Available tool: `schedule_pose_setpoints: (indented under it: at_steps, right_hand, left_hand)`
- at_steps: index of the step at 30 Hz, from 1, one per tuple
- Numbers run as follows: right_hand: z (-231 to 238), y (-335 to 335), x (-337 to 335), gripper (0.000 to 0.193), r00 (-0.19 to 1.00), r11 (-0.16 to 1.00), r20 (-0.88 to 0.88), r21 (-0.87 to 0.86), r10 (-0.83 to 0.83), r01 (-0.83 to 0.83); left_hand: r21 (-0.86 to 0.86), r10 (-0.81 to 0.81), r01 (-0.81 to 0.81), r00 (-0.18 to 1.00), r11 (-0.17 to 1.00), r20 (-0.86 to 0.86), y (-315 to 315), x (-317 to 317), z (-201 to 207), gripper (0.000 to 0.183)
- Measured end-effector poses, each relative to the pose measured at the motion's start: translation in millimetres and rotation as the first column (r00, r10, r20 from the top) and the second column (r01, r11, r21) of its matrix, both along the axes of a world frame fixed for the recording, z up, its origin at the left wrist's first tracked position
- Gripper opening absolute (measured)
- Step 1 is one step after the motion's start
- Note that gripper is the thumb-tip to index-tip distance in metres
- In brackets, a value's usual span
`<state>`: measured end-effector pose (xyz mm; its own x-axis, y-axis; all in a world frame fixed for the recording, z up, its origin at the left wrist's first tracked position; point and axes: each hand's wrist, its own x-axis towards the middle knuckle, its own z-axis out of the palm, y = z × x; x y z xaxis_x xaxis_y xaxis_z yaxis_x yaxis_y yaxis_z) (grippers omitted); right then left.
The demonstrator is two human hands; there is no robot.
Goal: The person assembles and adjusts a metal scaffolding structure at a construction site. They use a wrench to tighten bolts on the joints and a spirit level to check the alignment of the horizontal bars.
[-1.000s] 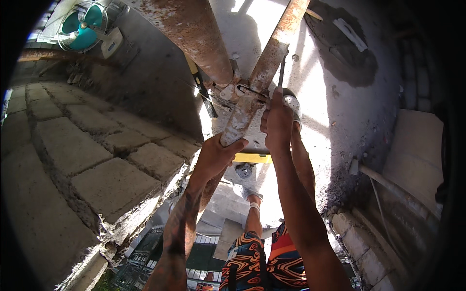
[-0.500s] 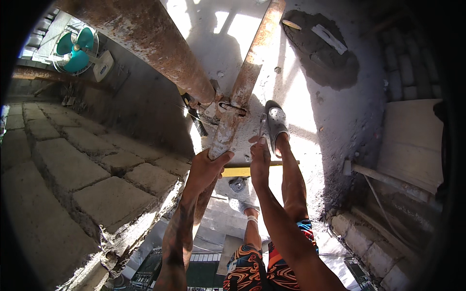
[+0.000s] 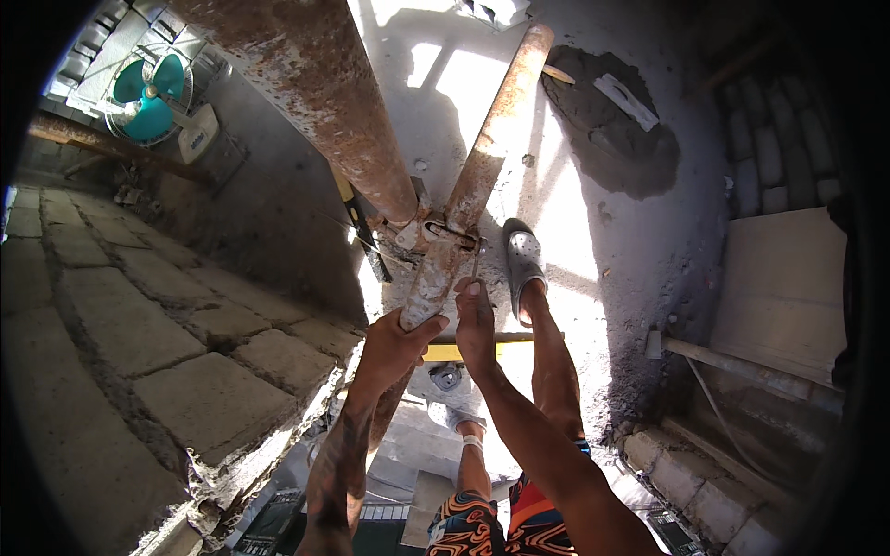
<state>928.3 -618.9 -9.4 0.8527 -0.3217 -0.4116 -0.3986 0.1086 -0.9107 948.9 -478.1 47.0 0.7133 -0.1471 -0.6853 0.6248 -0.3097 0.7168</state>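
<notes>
My left hand [image 3: 397, 352] is closed around the near end of a pale, rust-stained metal tube [image 3: 429, 285]. This tube meets a rusty pipe [image 3: 491, 134] at a metal clamp [image 3: 443, 233]. Close beside it, my right hand [image 3: 476, 320] pinches a slim metal tool [image 3: 476, 267]. The tool's upper end reaches the right side of the clamp, and my fingers hide its lower part. A thick rusty post [image 3: 324, 102] comes down to the left of the clamp.
A yellow bar [image 3: 464, 352] lies below my hands. Left is a block wall [image 3: 185, 324]; behind it stands a fan with teal blades [image 3: 148, 97]. Wet mortar [image 3: 621, 148] spreads at the far right. My grey clog [image 3: 525, 255] is just right of the clamp.
My right hand has moved left and slightly down, bringing the slim tool from beside the clog to the clamp. My left hand keeps its hold while the view has shifted a little.
</notes>
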Motion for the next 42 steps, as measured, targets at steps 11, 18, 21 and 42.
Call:
schedule_pose_setpoints:
  at_steps: [11,18,21,42]
  right_hand:
    - [30.8,8.6,-8.1,0.042,0.993,0.854,0.038,-0.516,0.109,-0.073]
    - [133.7,-18.8,-10.4,0.067,0.834,0.89,-0.368,-0.04,0.41,-0.455]
    - [192.5,-41.6,-11.6,0.055,0.883,0.896,-0.157,0.079,0.443,-0.436]
    - [-57.0,23.0,-22.0,0.027,0.881,0.654,-0.386,0.597,-0.274,0.465]
  left_hand:
    - [-0.032,0.012,-0.011,1.0,0.999,0.007,0.5,-0.8,1.4,0.045]
    - [-0.02,-0.037,0.038,0.999,0.999,0.017,2.8,0.4,0.6,0.047]
    - [-0.038,-0.021,0.022,0.999,0.999,0.041,2.2,0.1,0.0,0.048]
    - [-0.005,-0.01,0.01,0.999,1.0,0.031,-0.4,1.8,6.5,0.038]
